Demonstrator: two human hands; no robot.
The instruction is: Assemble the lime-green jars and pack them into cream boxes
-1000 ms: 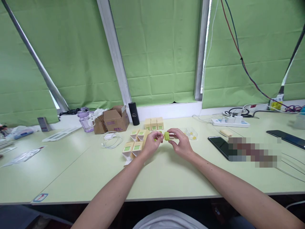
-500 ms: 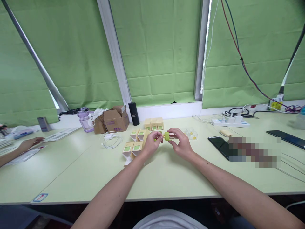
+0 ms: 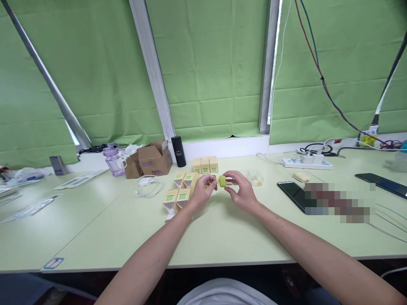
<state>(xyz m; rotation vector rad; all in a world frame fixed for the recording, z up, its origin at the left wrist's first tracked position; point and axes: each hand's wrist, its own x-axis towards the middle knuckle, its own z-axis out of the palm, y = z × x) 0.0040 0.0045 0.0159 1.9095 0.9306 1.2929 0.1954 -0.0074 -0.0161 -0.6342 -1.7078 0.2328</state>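
Note:
My right hand (image 3: 242, 190) pinches a small lime-green block with rounded corners (image 3: 222, 181) between thumb and fingers. Thin yellowish parts at the block's left side meet the fingertips of my left hand (image 3: 203, 188). That hand is closed around a small yellow-green piece, mostly hidden by its fingers, and I cannot make out its kind. Left of my hands stand several open cream cartons with green windows (image 3: 183, 196), flaps up. Behind them is a row of three closed cartons (image 3: 205, 164). A clear plastic tray (image 3: 256, 178) with yellow bits lies just beyond my right hand.
On the right are a black phone (image 3: 291, 195), a cream oval item (image 3: 301, 177) and a white power strip (image 3: 307, 164) with cables. Leftward stand a black cylinder (image 3: 178, 151), a cardboard box (image 3: 155, 159), a coiled white charger cable (image 3: 149, 186) and a purple bottle (image 3: 114, 161).
Another person's hand and forearm at the far left have gone out of view, and the papers there have shifted. My own hands and the green block look practically still.

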